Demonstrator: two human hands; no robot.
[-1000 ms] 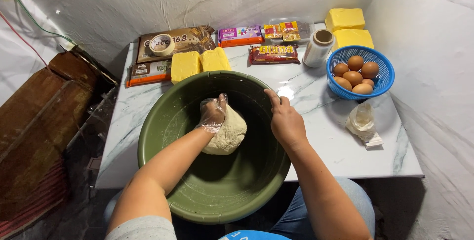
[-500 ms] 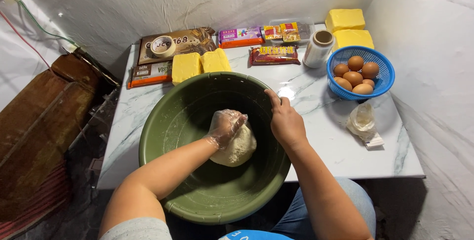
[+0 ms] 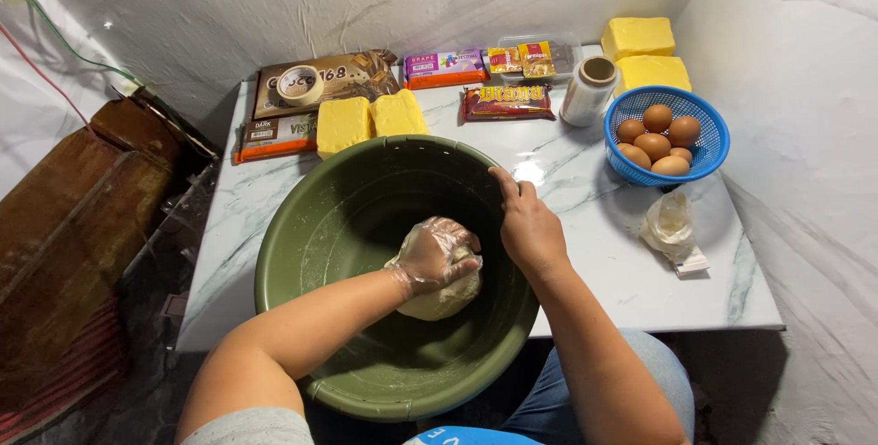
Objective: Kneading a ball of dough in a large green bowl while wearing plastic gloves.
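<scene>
Dough [image 3: 445,297] under gloved left hand [image 3: 434,253]; brown packets [image 3: 315,82] behind bowl [image 3: 311,225].

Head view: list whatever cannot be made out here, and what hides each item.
- Dough: its top is hidden under the gloved left hand.
- Green bowl: the near rim is partly covered by both forearms.
- Right hand: its fingertips on the rim are too small to judge the grip.
- Eggs in the blue basket: the lower ones are hidden by those on top.
</scene>
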